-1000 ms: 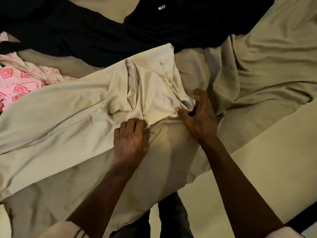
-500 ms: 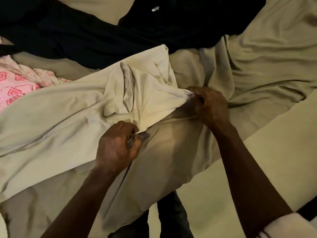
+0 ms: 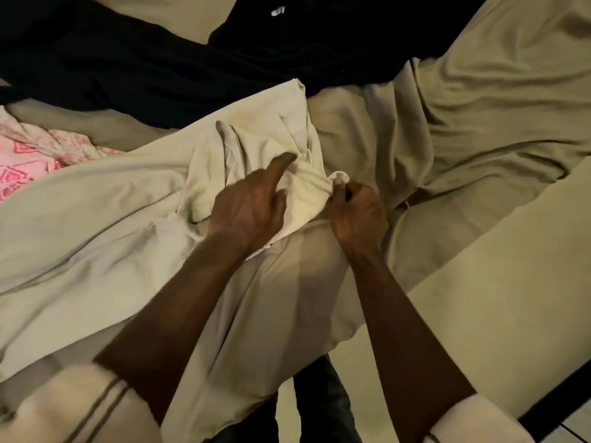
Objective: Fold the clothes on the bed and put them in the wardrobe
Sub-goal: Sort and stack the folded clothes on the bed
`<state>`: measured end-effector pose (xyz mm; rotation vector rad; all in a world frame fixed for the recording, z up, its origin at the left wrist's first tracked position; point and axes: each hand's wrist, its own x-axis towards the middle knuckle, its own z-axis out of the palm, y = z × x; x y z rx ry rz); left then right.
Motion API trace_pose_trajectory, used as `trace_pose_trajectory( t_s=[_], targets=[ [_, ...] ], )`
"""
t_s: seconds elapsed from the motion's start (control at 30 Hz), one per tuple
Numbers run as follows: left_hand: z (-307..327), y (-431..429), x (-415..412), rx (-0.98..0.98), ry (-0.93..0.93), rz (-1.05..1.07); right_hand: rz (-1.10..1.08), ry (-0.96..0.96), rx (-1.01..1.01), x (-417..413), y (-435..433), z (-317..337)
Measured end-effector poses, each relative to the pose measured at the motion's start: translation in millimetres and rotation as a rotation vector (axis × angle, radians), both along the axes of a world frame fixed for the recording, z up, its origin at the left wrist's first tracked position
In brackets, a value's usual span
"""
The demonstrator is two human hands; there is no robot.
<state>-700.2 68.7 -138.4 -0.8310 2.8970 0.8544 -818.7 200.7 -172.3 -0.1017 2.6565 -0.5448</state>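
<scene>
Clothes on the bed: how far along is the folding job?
Nothing looks finished: no folded pile shows. In hand: the right hand pinches a bunched end of the cream garment while the left hand rests on it. To do: the dark garment and the pink patterned garment lie crumpled on the bed; no wardrobe is in view.

cream garment (image 3: 262,148): matt soft cloth | bedsheet (image 3: 495,100): matt, possibly cotton
</scene>
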Motion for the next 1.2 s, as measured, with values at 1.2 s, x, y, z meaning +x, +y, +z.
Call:
trace_pose_trajectory(
  t_s=[1.2],
  targets=[
    [-10.2, -35.5, 57.1, -0.012, 0.177, 0.547, 0.47, 0.263, -0.022, -46.7, -16.0, 26.0]
  ],
)
